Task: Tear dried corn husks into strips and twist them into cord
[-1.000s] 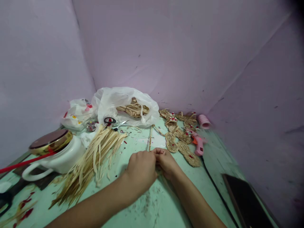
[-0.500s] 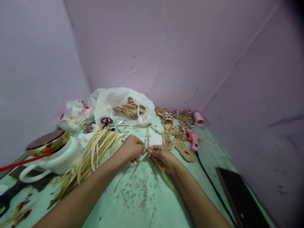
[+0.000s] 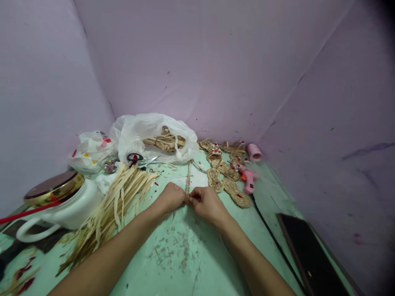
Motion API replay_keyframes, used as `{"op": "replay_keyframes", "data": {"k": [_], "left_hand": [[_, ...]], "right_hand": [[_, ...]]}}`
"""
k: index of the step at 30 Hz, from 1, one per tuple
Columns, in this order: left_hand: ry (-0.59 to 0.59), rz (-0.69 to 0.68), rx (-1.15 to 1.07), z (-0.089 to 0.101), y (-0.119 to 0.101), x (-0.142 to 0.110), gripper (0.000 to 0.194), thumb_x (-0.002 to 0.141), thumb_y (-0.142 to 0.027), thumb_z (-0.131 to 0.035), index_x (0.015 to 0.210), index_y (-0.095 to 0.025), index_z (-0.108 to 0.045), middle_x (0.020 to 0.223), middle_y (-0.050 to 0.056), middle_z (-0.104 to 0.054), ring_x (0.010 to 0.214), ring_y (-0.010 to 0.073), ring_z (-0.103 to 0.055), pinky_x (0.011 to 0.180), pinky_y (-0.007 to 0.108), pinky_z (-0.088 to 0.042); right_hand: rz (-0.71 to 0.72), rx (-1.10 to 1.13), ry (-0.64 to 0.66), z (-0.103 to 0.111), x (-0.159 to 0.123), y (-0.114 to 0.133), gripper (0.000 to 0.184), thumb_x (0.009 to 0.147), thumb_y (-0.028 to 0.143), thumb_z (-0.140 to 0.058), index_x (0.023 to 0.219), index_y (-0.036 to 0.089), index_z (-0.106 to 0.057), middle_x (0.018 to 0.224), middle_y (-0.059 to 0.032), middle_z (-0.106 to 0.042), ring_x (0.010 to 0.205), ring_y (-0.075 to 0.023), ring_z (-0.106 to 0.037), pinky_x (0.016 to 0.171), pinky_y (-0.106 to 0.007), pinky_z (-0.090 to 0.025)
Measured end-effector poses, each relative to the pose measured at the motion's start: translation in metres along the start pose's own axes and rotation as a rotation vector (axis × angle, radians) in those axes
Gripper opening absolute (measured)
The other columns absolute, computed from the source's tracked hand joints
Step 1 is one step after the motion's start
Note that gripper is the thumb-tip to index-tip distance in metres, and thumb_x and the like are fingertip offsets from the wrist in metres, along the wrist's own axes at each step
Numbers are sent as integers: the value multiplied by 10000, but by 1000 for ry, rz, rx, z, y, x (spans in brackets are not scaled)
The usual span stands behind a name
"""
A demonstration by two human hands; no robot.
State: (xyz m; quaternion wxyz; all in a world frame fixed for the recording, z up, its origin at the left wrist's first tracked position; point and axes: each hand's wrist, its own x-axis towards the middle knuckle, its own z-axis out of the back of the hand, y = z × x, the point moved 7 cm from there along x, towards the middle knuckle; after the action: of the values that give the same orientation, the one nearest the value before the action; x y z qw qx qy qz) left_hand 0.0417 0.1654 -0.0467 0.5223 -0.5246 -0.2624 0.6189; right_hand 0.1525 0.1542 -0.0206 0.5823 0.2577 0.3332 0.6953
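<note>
A thin straw-coloured braid (image 3: 189,176) runs from near the white bag down to my fingers. My left hand (image 3: 173,197) is closed at its near end, with the fingertips pinched. Right beside it, my right hand (image 3: 205,202) pinches the same end between thumb and fingers. The loose strands below the pinch are mostly hidden by my hands. Coiled braided pieces with red and white beads (image 3: 217,176) lie just beyond my right hand. To the left of my left hand spreads a bundle of dry fibre strips (image 3: 111,213).
A pink glue gun (image 3: 248,181) with a black cord lies right, near a pink ridged spool (image 3: 254,152). A dark phone-like slab (image 3: 308,250) is at right front. Scissors (image 3: 135,157) lie before a white plastic bag (image 3: 129,131). A white handled pot (image 3: 77,209) stands left.
My hands were together, then moved apart with pale strands spread between them, and are now together again at the braid's lower end. The view has shifted slightly to the right.
</note>
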Motion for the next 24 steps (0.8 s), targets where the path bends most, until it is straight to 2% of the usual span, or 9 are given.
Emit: {"op": "replay_keyframes", "data": {"k": [3, 6, 9, 11, 14, 17, 19, 21, 24], "left_hand": [[3, -53, 28, -5, 4, 4, 179, 495, -114, -504, 399, -152, -357, 386, -75, -227, 405, 32, -195, 394, 203, -110], [-9, -31, -19, -4, 0, 0, 204, 477, -97, -499, 390, -158, -325, 385, -76, -219, 404, 29, -184, 389, 203, -104], [-14, 91, -148, -1, -6, -10, 212, 470, -75, -457, 384, -170, -288, 348, -82, -200, 366, 23, -151, 372, 202, -86], [38, 176, -200, -2, -8, -17, 204, 480, -87, -445, 381, -175, -289, 319, -85, -182, 334, 22, -124, 358, 205, -66], [119, 157, -190, -2, -13, -19, 163, 481, -107, -483, 384, -160, -363, 303, -80, -238, 306, 18, -140, 340, 207, -50], [199, 104, -146, -1, -15, -17, 106, 480, -142, -534, 417, -142, -448, 302, -73, -303, 290, 21, -188, 324, 202, -64], [252, 105, -126, 0, -11, -14, 103, 487, -190, -563, 453, -144, -478, 298, -80, -303, 273, 26, -189, 314, 202, -66], [297, 109, -131, 1, -7, -10, 128, 489, -237, -585, 491, -148, -494, 306, -88, -307, 263, 26, -179, 309, 202, -62], [352, 124, -154, 0, -1, -6, 148, 487, -261, -591, 526, -145, -508, 318, -92, -324, 265, 21, -173, 309, 198, -67]], "right_hand": [[-69, -181, -61, 11, -7, 7, 127, 644, 178, -530, 591, 151, -642, 573, -70, -622, 518, -129, -479, 494, -248, -261], [-130, -260, -40, 11, -13, 12, 139, 635, 198, -542, 560, 147, -647, 527, -84, -610, 476, -130, -461, 471, -259, -218], [-82, -317, -19, 2, -20, 24, 151, 638, 167, -521, 579, 142, -658, 573, -111, -633, 487, -145, -479, 470, -270, -196], [-39, -372, -30, -4, -24, 32, 174, 648, 145, -500, 635, 137, -674, 638, -135, -654, 514, -166, -499, 477, -282, -188], [-19, -388, -3, -7, -26, 37, 181, 654, 143, -504, 670, 150, -684, 662, -129, -659, 515, -167, -492, 480, -288, -183], [-46, -242, 48, 4, -21, 30, 134, 641, 252, -585, 549, 178, -650, 537, -66, -605, 465, -125, -436, 467, -270, -190], [-104, -102, -14, 21, -14, 20, 203, 643, 320, -600, 498, 178, -609, 474, -35, -556, 445, -106, -407, 457, -255, -210], [-185, 84, -108, 36, -8, 6, 187, 673, 300, -568, 542, 169, -595, 502, -27, -560, 458, -104, -429, 458, -238, -261], [-371, 481, -9, 22, -5, -11, 99, 678, 213, -541, 605, 150, -558, 557, -20, -569, 478, -96, -475, 492, -223, -349]]}}
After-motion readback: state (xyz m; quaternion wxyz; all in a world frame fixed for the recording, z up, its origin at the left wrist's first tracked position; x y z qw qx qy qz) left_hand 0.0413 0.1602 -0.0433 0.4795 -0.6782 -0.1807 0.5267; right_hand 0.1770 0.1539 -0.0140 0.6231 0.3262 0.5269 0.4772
